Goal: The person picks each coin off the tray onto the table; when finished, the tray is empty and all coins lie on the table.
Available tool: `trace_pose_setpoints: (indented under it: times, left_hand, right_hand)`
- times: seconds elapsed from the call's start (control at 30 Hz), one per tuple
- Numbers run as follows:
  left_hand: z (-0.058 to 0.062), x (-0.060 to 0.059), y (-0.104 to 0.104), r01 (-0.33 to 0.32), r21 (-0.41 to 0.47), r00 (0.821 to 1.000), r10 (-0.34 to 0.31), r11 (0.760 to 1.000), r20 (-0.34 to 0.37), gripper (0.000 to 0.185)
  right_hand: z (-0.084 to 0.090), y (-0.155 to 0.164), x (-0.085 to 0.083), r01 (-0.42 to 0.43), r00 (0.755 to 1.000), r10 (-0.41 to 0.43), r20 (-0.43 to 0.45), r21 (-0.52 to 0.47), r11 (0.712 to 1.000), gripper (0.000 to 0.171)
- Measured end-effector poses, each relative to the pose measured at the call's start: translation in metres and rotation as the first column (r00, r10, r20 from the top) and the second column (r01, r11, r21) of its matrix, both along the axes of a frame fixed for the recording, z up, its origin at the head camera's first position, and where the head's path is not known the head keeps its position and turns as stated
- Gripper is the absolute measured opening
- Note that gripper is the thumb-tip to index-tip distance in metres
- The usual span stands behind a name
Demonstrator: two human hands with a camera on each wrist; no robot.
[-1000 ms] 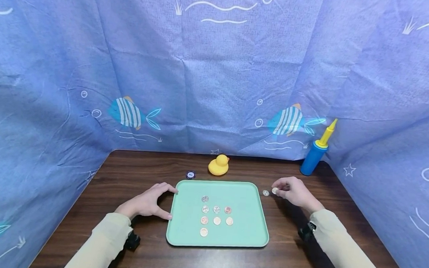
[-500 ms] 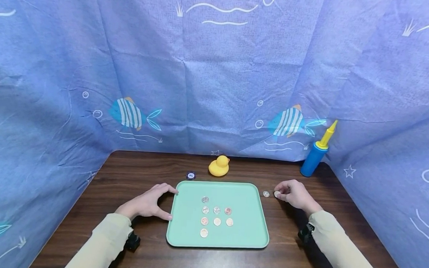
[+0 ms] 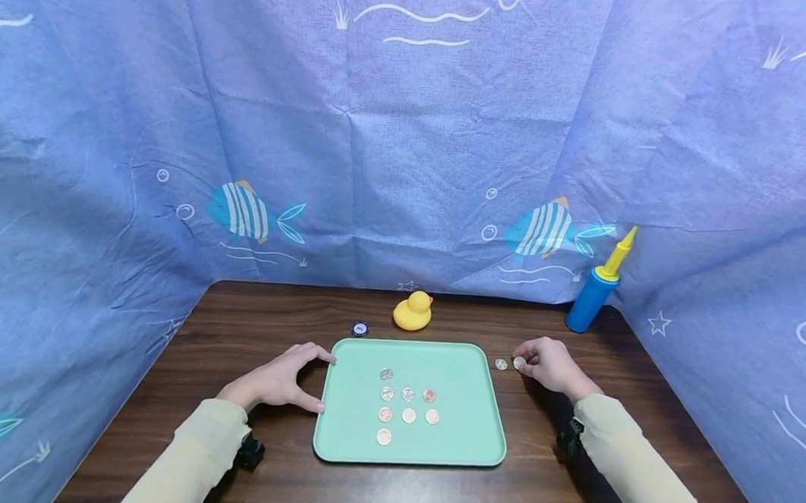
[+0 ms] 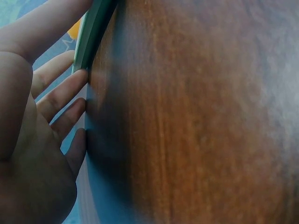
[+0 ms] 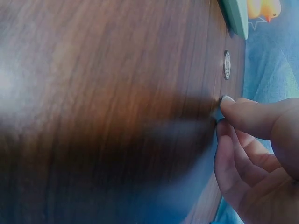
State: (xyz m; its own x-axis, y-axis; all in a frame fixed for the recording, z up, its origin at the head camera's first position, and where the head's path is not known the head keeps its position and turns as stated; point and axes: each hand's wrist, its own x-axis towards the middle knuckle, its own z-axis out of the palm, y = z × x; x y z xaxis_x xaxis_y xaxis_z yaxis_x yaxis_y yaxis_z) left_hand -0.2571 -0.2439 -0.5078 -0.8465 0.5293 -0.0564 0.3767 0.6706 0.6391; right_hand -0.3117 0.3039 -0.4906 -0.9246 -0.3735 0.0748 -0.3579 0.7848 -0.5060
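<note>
A mint-green tray (image 3: 461, 444) lies on the table with several silvery and copper-coloured coins (image 3: 408, 394) laid out in rows on it. My left hand (image 3: 280, 378) reaches the tray's left side, thumb and forefinger spread apart along its rim. In the left wrist view, the fingers (image 4: 65, 91) are loosely extended beside the tray's green edge (image 4: 96, 35). Right of the tray, my right hand (image 3: 553, 366) pinches a pale coin (image 3: 519, 363) at its fingertips, low at the tabletop. Another silvery coin (image 3: 501, 364) lies flat between it and the tray. The right wrist view hides the pinched coin.
Behind the tray stand a yellow rubber duck (image 3: 413, 311) and a dark blue poker chip (image 3: 360, 328). A blue hand pump (image 3: 592, 298) with a yellow top leans at the table's back right corner. A blue patterned cloth (image 3: 407, 168) surrounds the table's back and sides.
My right hand has shifted slightly with the pale coin, which sits a little farther from the neighbouring coin than a second ago. The left hand, tray and other coins have stayed put.
</note>
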Motion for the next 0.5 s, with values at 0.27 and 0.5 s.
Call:
trace_pose_setpoints:
  times: [0.27, 0.5]
  left_hand:
    - [0.0003, -0.0003, -0.0001, -0.001, 0.004, 1.000, 0.001, 1.000, -0.002, 0.081]
    - [0.0002, 0.0002, -0.0003, 0.005, 0.007, 1.000, -0.005, 1.000, -0.009, 0.081]
  right_hand:
    - [-0.0003, -0.0036, -0.0002, 0.002, 1.000, -0.002, 0.008, 0.031, 1.000, 0.017]
    - [-0.0025, -0.0049, 0.0013, -0.001, 1.000, 0.001, -0.002, 0.039, 0.999, 0.015]
